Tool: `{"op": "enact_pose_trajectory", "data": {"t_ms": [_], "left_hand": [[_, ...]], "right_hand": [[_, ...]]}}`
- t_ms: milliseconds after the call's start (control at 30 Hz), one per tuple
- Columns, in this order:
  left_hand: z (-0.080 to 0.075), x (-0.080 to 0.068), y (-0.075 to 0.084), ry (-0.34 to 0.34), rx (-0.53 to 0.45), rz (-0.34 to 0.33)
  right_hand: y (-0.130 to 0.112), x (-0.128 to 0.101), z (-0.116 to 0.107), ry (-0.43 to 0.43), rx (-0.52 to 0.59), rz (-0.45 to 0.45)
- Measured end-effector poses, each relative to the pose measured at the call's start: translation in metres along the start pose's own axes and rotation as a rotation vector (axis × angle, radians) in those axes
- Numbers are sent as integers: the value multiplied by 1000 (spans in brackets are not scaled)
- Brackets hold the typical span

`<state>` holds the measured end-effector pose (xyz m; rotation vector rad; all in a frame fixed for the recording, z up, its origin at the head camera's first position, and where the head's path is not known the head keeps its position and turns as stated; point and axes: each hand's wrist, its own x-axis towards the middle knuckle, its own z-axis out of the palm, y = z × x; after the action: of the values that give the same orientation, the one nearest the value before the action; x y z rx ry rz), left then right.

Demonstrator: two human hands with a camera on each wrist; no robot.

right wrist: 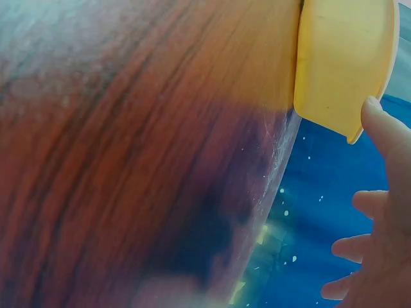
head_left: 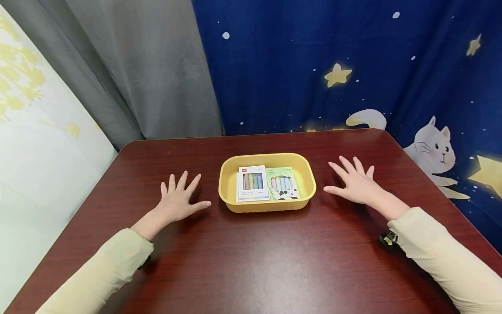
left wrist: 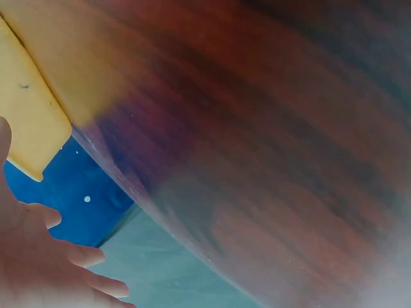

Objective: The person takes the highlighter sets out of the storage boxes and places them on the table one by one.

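A yellow plastic basket [head_left: 268,205] stands in the middle of the table. Inside it lie two flat boxes side by side: a white box [head_left: 252,195] and a green box [head_left: 285,172] with a panda print, each with a window showing several coloured sticks or pens. To the basket's left, my left hand [head_left: 176,203] has its fingers spread and holds nothing. My right hand [head_left: 356,185], fingers likewise spread, is on the right side, apart from the basket. Both wrist views show the basket's outer wall [left wrist: 29,102] [right wrist: 343,61] beyond the fingers.
The dark red wooden table [head_left: 251,261] has rounded far corners. Behind it hang a grey curtain [head_left: 157,65] and a blue curtain [head_left: 274,65] with stars and a white cat. A white panel [head_left: 43,174] with yellow flowers borders the left side.
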<state>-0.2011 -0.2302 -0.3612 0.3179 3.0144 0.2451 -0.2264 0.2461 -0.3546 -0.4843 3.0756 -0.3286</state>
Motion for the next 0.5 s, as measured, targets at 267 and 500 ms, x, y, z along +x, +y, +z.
{"op": "enact_pose_trajectory", "data": {"t_ms": [267,500], "left_hand": [[-4,2,4,-9,0,24],[-11,5,11,-7,-24,55]], "right_hand": [[-7,7,-9,1,4,-13],[-21,19,-25,17,68,-55]]}}
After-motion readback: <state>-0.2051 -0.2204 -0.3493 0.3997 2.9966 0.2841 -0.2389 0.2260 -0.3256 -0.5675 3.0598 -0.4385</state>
